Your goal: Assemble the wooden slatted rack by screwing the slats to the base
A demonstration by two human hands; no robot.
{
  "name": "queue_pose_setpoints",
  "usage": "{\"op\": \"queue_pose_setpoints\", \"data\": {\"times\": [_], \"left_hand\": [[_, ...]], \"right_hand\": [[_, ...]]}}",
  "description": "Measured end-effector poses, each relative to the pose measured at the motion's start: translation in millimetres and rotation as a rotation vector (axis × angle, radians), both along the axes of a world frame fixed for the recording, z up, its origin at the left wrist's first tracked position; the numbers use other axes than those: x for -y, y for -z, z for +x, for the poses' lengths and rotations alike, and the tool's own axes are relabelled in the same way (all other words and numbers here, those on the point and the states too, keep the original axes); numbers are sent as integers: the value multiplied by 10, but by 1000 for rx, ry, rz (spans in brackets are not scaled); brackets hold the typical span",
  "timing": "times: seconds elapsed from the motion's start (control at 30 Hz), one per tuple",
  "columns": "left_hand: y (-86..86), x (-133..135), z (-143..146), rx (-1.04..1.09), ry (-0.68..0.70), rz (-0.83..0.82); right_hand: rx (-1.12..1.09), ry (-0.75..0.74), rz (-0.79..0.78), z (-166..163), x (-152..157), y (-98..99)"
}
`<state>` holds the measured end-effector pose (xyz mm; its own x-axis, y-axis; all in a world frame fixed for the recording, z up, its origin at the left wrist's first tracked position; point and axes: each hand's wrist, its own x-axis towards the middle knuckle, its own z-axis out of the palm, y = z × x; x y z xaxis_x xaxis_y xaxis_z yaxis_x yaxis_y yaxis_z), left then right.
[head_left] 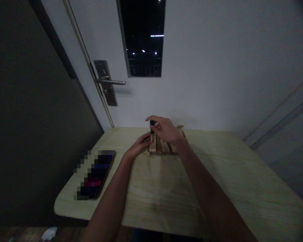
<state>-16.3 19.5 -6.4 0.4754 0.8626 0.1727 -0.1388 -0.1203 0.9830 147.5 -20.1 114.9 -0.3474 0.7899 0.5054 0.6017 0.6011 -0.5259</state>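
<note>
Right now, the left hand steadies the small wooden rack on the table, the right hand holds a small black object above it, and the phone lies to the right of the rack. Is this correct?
Not quite. The phone lies to the left of the wooden rack, near the table's left edge, as the head view shows. The rest holds: the left hand steadies the rack and the right hand holds a small black object above it.

Pale wood-grain table (166, 195), rounded corner at near left. Phone (97, 174), screen blurred, lying flat on the table, left of and nearer than the hands. White door (204, 74) behind the hands, with dark narrow window (144, 37) above them. Metal lever handle (110, 81) on a plate, up and left. Dark wall panel (27, 117) far left.
</note>
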Motion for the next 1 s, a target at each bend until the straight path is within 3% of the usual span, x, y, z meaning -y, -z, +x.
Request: {"op": "queue_pose_setpoints", "data": {"times": [0.37,0.67,1.0], "left_hand": [[-80,70,16,14,22,22],[-44,41,12,1,-15,11],[-39,40,20,16,14,9]], "right_hand": [[-22,32,-10,-9,-12,28],[29,35,42,4,5,-14],[-31,9,-94,-4,1,-1]]}}
